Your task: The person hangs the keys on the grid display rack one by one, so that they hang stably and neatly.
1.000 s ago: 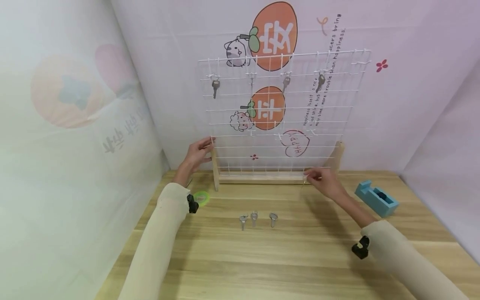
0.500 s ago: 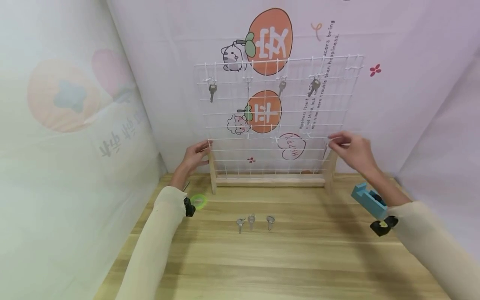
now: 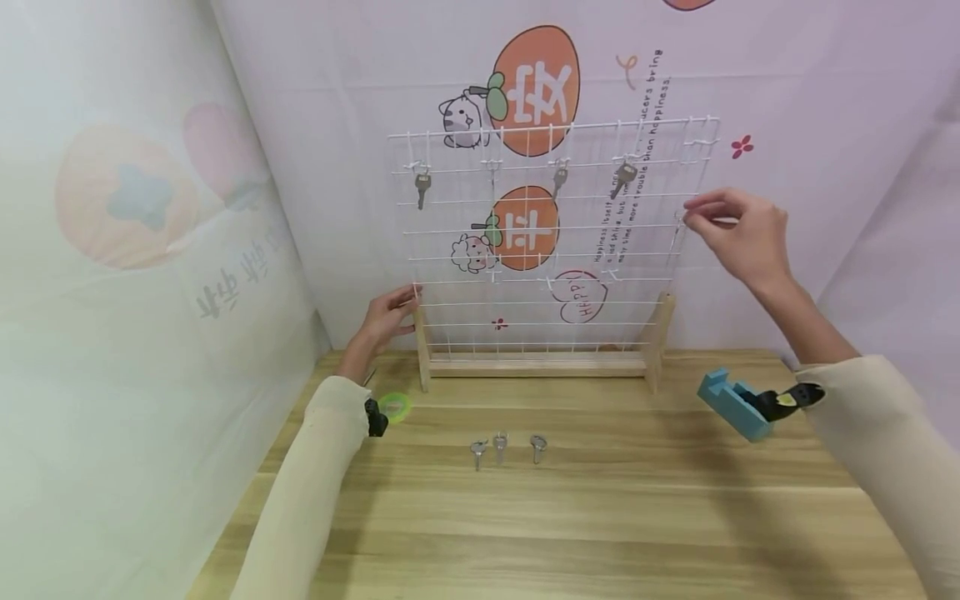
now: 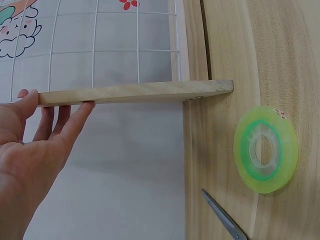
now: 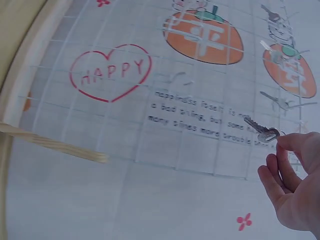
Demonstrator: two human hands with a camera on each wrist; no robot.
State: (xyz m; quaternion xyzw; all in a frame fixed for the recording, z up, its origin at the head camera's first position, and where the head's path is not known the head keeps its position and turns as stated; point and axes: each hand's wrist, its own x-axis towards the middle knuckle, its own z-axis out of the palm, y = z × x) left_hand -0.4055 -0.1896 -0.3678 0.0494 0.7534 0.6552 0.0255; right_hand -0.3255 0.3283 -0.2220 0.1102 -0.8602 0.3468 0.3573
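A white wire grid rack [image 3: 525,129] stands in a wooden base [image 3: 536,369] at the back of the table. My left hand [image 3: 386,315] grips its left wooden upright [image 4: 135,92], thumb on one side and fingers on the other. At the rack's right edge, my right hand [image 3: 746,233] pinches a silver key [image 5: 269,133] by its ring end, with the toothed blade pointing away. Several keys hang from hooks along the upper rows, among them a left one [image 3: 422,190] and a right one [image 3: 624,177]. An unoccupied hook [image 3: 700,142] sits at the top right.
Three loose keys, one of them on the right [image 3: 537,447], lie on the wooden table [image 3: 525,533]. A green tape roll [image 4: 245,150] and scissors [image 4: 222,214] lie by the left upright. A blue tape dispenser [image 3: 731,407] stands at the right. Fabric walls enclose the back and sides.
My right hand has risen from the rack's base, moving right and up along its right side with the key. The left hand keeps its hold on the upright. The head view has shifted slightly.
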